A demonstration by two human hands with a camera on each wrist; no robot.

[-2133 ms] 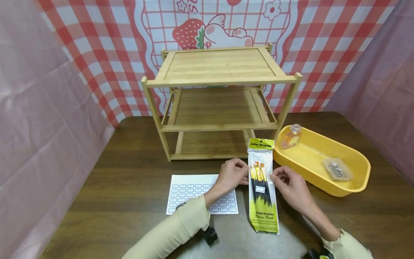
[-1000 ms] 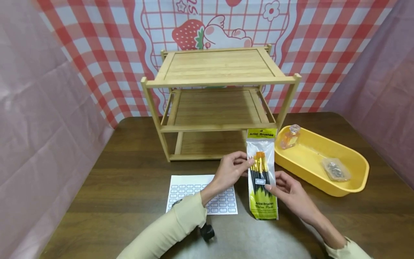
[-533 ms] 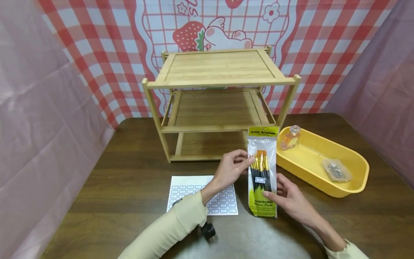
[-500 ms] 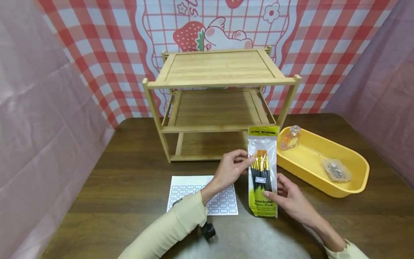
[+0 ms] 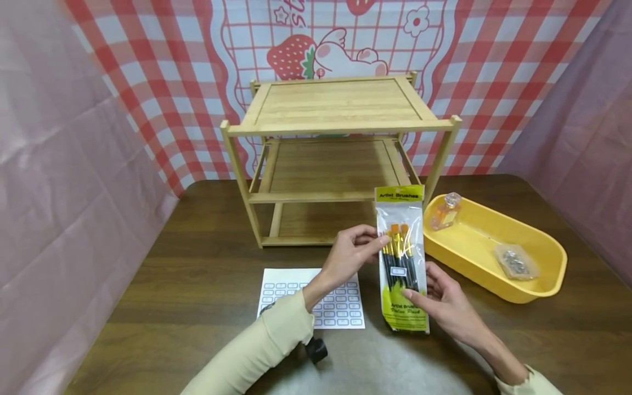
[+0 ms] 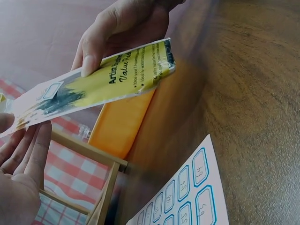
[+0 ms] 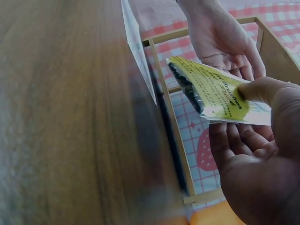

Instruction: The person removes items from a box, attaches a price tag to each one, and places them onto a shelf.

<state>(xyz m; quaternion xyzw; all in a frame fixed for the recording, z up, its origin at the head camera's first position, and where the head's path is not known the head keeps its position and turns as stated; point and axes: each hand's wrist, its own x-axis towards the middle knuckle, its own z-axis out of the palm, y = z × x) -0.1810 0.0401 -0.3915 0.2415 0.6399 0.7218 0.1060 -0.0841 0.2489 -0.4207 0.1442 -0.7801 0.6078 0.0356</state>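
A clear packet of artist brushes (image 5: pixel 401 263) with yellow-green ends is held up off the table between both hands. Black-handled brushes with orange tips show through it, and a small blue-framed label (image 5: pixel 398 271) sits on its front. My left hand (image 5: pixel 348 255) pinches the packet's left edge, thumb in front and fingers behind. On the lower right side, my right hand (image 5: pixel 446 302) grips it with the thumb across the front and fingers beneath, as the right wrist view shows. A white sheet of labels (image 5: pixel 340 307) lies under my left forearm, partly hidden by it.
Behind the hands stands a three-tier wooden shelf (image 5: pixel 340 129). At the right is a yellow tub (image 5: pixel 548 274) with a perfume bottle (image 5: pixel 446 211) and a small clear packet of metal pieces (image 5: pixel 515 261) in it. Checked cloth hangs behind.
The brush packet has come up off the table and tilted towards the head camera. The left thumb has come onto its front, and the right hand has taken hold lower down.
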